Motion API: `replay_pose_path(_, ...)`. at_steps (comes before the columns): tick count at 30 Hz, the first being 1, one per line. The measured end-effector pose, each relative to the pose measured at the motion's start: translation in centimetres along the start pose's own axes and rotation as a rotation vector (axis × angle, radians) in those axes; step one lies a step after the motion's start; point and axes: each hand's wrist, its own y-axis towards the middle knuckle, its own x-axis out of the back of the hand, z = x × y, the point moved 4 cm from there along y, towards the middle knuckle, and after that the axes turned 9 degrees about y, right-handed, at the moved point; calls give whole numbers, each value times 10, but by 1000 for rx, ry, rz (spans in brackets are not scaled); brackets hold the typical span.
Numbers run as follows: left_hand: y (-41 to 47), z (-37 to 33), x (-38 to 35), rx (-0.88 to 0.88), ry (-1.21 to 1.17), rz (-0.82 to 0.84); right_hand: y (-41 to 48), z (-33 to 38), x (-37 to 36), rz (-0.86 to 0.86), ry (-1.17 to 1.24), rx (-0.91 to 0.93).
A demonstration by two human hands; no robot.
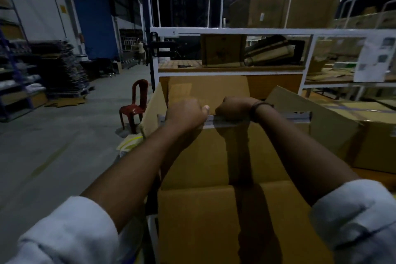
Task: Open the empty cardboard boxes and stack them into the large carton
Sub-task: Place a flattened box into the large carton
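Head view: left hand [185, 113], right hand [232, 109] on smooth rectangular cardboard box [203, 156]

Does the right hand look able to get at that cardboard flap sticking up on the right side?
Probably yes. The right hand grips the far edge of the cardboard box, and the right flap rises just beside it with nothing between. It would have to let go first.

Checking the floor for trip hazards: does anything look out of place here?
Yes: crumpled yellowish wrapping lies on the floor beside the large carton, and loose cardboard sheets lie near the dark stacks at left.
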Motion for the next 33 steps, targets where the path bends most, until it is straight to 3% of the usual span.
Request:
replay_pose_path(6, -30, -11, 13, -8, -109, 980, -72, 13, -17, 454, -290, -58)
replay_pose_path(9, -60, -13, -23, 3, -23, 1198, -95, -6, -48, 637, -317, -109)
replay_pose_path(15, -99, -11, -57, -79, 129, 1054, -125, -37, -85, 669, -114, -197)
replay_pose_path(17, -124, -13, -71, -82, 202, 1042, -130, -55, -102, 675, -161, -186)
replay_pose_path(20, -148, -17, -90, 4, 171, 843, -123, -88, -124, 386, -276, -130)
replay_pose_path(23, -164, -23, -94, -38, 312, 580, -121, -104, -145, 163, -335, -45)
replay_pose_path(28, -178, -23, -115, -29, 400, 377, -125, -115, -176, -65, -350, 6)
replay_pose_path(33, -190, -21, -133, -6, 433, 219, -128, -124, -201, -184, -345, 29)
